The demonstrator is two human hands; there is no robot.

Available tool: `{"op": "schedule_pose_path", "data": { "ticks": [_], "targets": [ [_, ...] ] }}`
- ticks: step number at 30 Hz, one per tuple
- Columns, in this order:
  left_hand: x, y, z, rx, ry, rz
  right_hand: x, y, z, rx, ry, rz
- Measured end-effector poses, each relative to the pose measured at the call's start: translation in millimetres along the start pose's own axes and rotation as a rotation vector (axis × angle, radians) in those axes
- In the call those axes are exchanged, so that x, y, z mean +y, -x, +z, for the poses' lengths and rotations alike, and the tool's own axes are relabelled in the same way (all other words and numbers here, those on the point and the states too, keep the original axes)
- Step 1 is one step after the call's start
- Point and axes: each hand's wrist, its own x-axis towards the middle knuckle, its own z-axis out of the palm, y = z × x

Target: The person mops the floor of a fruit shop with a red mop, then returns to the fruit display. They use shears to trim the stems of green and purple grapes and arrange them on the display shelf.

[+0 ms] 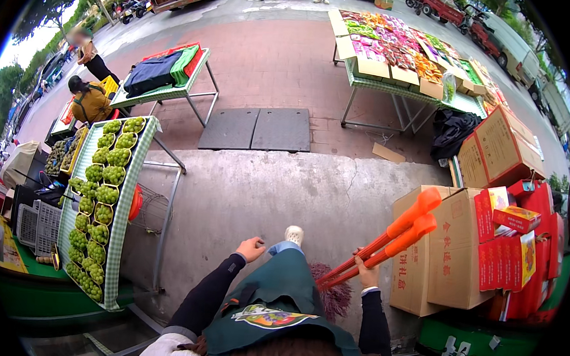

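Note:
My right hand (368, 271) grips two brooms by their handles, which lie side by side. The handles (353, 266) are red-orange and end in thick orange grips (412, 225) that point up and to the right. Purple bristles (332, 298) show low beside my dark green apron (278, 285), partly hidden by the handles. My left hand (251, 250) hangs free in front of me, loosely bent, with nothing visible in it. One of my feet, in a white clog (294, 235), is forward on the concrete floor (264, 191).
Green grapes (107, 194) in punnets cover a checked table (139, 169) on my left. Cardboard cartons (452, 252) and red gift boxes (505, 265) are stacked at my right. Two dark ramp plates (281, 130) lie at the concrete edge. Packaged goods (386, 42) fill a farther table; people are at left.

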Motion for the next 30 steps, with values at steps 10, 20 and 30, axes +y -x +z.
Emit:
{"op": "schedule_pose_path", "data": {
  "ticks": [10,20,30],
  "targets": [
    [-162.0,-120.9,-86.1,0.130,0.290,-0.884,19.9,-275.2,-4.8,0.222,0.097,0.045],
    [-42.6,-262.9,-131.2,-0.100,0.565,-0.785,-64.9,-499.0,-24.1,0.434,0.192,-0.072],
    [96.6,-566.0,-191.2,-0.258,0.334,-0.446,-224.8,-632.8,11.1,0.426,0.223,-0.399]
  ]
}}
